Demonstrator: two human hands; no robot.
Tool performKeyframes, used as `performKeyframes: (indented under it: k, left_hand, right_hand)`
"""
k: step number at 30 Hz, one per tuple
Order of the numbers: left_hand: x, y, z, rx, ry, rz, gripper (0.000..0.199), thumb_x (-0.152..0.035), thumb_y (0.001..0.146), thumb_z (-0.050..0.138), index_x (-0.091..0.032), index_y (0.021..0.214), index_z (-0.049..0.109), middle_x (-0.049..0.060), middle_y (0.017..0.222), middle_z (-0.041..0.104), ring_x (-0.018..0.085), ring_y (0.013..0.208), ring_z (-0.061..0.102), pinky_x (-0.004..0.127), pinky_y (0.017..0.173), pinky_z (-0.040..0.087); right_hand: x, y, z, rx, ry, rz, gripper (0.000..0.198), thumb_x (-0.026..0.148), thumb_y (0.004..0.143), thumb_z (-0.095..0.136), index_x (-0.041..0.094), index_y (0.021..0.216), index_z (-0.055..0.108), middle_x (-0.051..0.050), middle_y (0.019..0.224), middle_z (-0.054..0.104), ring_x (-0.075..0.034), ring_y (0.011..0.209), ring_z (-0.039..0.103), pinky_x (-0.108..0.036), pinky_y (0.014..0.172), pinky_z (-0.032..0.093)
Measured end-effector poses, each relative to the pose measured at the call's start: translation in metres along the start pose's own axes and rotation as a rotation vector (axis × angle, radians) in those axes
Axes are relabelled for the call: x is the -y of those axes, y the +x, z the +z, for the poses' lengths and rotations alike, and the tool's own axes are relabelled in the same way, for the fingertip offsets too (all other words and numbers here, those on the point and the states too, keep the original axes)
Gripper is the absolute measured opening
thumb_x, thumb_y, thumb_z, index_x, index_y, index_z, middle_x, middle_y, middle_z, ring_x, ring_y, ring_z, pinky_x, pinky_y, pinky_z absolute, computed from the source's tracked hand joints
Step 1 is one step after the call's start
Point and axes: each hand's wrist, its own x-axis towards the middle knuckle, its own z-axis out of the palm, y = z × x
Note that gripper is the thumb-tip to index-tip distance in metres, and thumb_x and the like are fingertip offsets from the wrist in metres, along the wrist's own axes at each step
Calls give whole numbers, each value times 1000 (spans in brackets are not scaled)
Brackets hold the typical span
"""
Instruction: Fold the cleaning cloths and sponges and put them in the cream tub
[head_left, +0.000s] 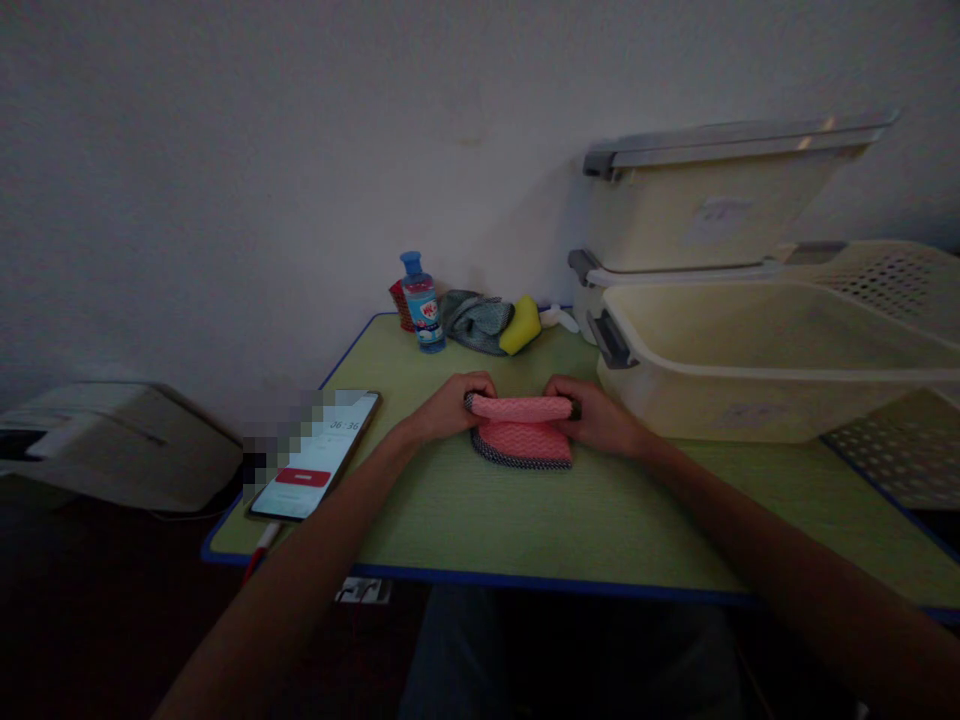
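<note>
Cloth: pink with a dark, speckled edging, it is spanning the gap between the two hands, near the middle of the counter; its upper part is forming a thick fold, and its lower part is hanging or lying toward the person, though which one is hard to tell.
Left hand: it is gripping the left end of the fold, fingers curling in.
Right hand: it is gripping the right end of the fold, level with the other.
Bottle: it is standing upright toward the far edge, wearing a blue cap and a blue label; a red thing is showing just behind it.
Rag: grey and crumpled, it is lying just right of the bottle.
Sponge: yellow, it is leaning tilted against the rag's right side.
White thing: it is lying right of the sponge, showing too small to name.
Phone: it is lying screen up at the left, glowing and showing 06:36 above a red button.
Front tub: it is sitting open on the right.
Lidded tub: it is rising behind the front tub.
Basket: perforated, it is showing at far right.
</note>
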Motion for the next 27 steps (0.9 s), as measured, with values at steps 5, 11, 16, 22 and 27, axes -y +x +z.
performKeyframes:
  k: [5,11,16,22,27]
  left_hand:
    - [6,1,-2,52,-95,39,3,-13,56,58,-13,56,55,-2,63,49,8,60,45,21,57,34]
    - [6,-1,-2,100,-164,34,2,-12,54,60,-13,53,61,-1,62,49,8,59,45,21,56,33]
    - [4,-3,2,93,-124,22,17,-3,48,45,-14,47,59,-3,58,43,7,55,40,20,51,29]
    - [0,-4,6,124,-65,31,23,0,44,38,-14,44,57,-3,56,42,8,54,40,20,50,29]
    - [-3,-5,3,180,-26,40,32,0,42,36,-15,49,63,-2,60,44,9,59,43,20,53,32]
  right_hand:
    - [-3,1,0,39,-59,-143,15,7,63,50,18,61,41,3,64,42,-11,59,40,-23,54,29]
    - [-1,-1,1,117,-167,-292,20,-1,60,45,19,62,40,1,63,44,-13,64,42,-24,59,29]
    - [-1,-2,5,181,-245,-369,24,-3,54,41,20,60,34,2,62,40,-13,62,39,-25,60,27]
    - [2,-3,7,275,-372,-390,23,1,59,43,20,59,29,1,63,40,-14,64,38,-27,63,27]
    - [0,-4,8,305,-453,-396,27,6,69,46,19,57,27,0,63,39,-16,67,37,-28,64,26]
